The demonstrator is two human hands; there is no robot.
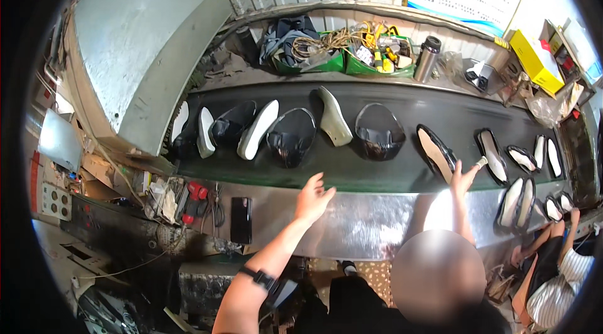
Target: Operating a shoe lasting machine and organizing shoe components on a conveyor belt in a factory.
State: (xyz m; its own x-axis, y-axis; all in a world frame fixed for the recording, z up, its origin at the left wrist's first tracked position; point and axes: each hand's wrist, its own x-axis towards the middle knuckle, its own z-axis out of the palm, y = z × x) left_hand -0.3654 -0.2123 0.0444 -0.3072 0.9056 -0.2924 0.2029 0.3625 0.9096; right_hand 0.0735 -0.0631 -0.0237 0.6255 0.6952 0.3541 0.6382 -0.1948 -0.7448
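My left hand [314, 201] is open over the near metal edge, its fingers apart and holding nothing. A dark band circles that wrist. My right hand [463, 180] is by the heel end of a black flat shoe with a beige insole [434, 148]; its fingers are spread, one with a pale wrap, and I cannot tell whether they touch the shoe. On the dark conveyor belt [389, 174] lie black shoe uppers [380, 136] [291, 139] and white wedge soles [257, 130] [335, 117]. Another black shoe [492, 155] lies right of my right hand.
A grey machine hood [141, 45] covers the belt's left end. A black phone [241, 221] lies on the metal ledge [352, 224]. Green bins [326, 67] and a steel flask [428, 57] stand behind. Another person's arms [553, 240] reach toward shoes [518, 203] at the right.
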